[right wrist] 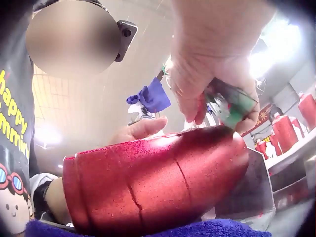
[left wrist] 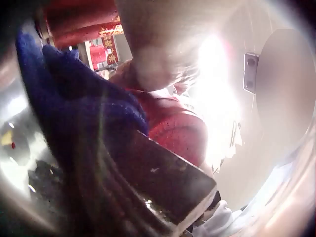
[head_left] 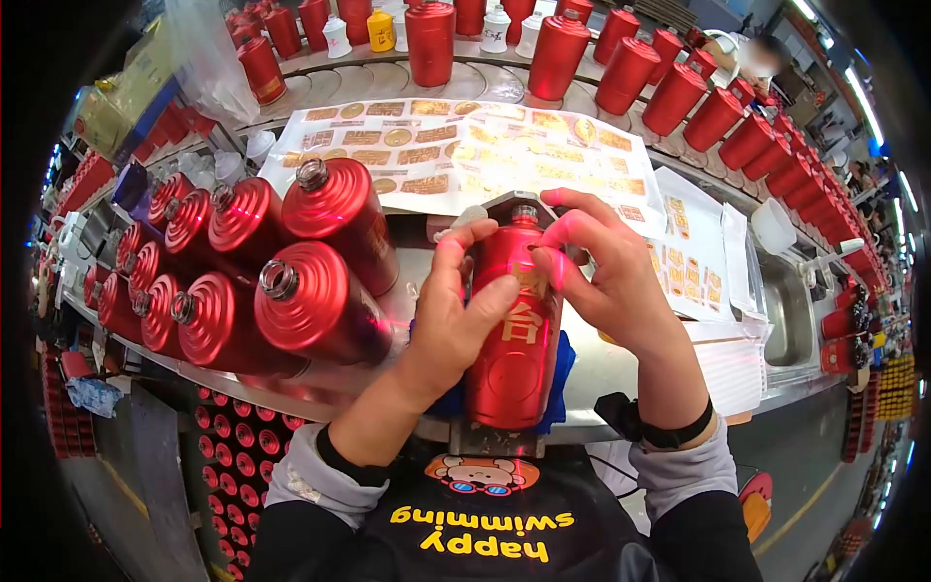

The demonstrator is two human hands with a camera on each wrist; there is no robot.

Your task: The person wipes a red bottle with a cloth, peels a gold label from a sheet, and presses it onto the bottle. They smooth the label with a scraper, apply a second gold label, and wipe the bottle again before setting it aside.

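A red bottle [head_left: 512, 378] with gold characters lies tilted on a blue cloth [head_left: 562, 373], its clear glass neck pointing away from the person. My left hand [head_left: 451, 310] grips its left side, thumb across the front beside the characters and fingers near the shoulder. Over the right shoulder, my right hand [head_left: 606, 262] bends its fingers, thumb and index tips close together at the bottle's surface. Between those fingers shows a glossy, greenish see-through film [right wrist: 232, 103]. In the right wrist view the bottle's side [right wrist: 153, 182] rests along the blue cloth [right wrist: 197, 229].
Several red bottles [head_left: 320, 310] stand close on the left. Sheets of gold labels [head_left: 388, 145] lie beyond the hands, with more label sheets [head_left: 693, 252] at right. A curved conveyor [head_left: 485, 82] carries red bottles along the back. A sink [head_left: 790, 310] is at far right.
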